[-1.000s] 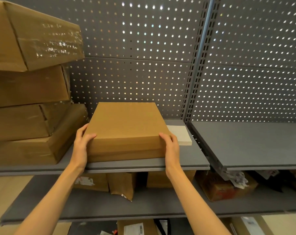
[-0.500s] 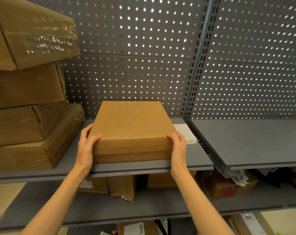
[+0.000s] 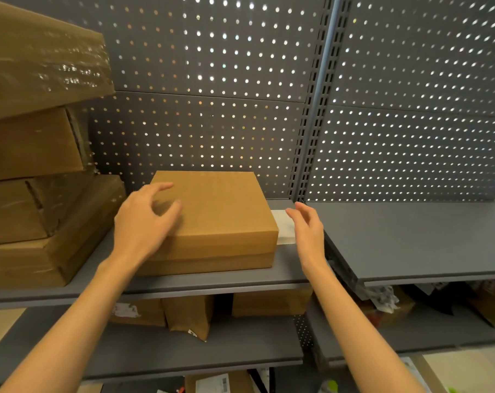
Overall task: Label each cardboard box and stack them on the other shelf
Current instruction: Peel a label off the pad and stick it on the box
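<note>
Flat box (image 3: 212, 219) on shelf (image 3: 212, 282); left hand (image 3: 144, 222) and right hand (image 3: 307, 232) spread, fingers loose, holding nothing. Likely stiff, light: best gripped at both side edges.

No text can be read. A white printed label (image 3: 214, 382) on a brown cardboard box (image 3: 220, 383) at the bottom edge carries barcode-like marks, too small to make out. A torn white sticker (image 3: 125, 310) on a lower-shelf brown box (image 3: 140, 313) is illegible.
</note>
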The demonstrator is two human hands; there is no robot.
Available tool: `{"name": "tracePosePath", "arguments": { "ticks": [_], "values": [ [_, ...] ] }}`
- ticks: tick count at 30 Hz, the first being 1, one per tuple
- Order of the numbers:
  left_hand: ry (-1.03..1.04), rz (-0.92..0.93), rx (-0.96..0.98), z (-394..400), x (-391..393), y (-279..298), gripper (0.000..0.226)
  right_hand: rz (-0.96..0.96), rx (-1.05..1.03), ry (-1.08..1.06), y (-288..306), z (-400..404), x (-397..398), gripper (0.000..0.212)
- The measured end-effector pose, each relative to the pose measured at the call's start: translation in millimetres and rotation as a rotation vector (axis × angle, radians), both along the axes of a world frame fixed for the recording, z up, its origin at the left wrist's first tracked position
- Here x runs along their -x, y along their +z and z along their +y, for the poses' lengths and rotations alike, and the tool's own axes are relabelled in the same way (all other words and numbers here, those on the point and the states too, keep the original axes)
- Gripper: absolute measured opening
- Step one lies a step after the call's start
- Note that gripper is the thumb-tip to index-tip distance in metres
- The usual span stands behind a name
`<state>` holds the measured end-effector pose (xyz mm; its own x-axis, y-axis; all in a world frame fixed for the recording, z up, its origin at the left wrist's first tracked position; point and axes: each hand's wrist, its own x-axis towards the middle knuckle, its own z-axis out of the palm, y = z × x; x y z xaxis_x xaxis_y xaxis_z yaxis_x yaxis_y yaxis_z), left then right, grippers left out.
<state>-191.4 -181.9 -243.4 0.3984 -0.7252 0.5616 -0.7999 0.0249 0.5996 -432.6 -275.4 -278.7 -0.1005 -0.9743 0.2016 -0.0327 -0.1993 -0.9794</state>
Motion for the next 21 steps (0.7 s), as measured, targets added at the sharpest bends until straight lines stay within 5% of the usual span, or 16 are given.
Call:
{"name": "tracePosePath", "arguments": {
  "ticks": [4,12,21],
  "values": [
    [0.138,-0.340,-0.125,-14,23,21,0.042,0.271,0.072,0.024,-2,-22,19,0.039],
    [-0.009,-0.425,-0.169,-45,78,31,0.039,0.913,0.170,0.244,-9,-43,46,0.049],
    [-0.071,-0.485,-0.260,-82,122,27,0.036,1.167,0.159,0.461,2,-59,53,0.063]
  ]
}}
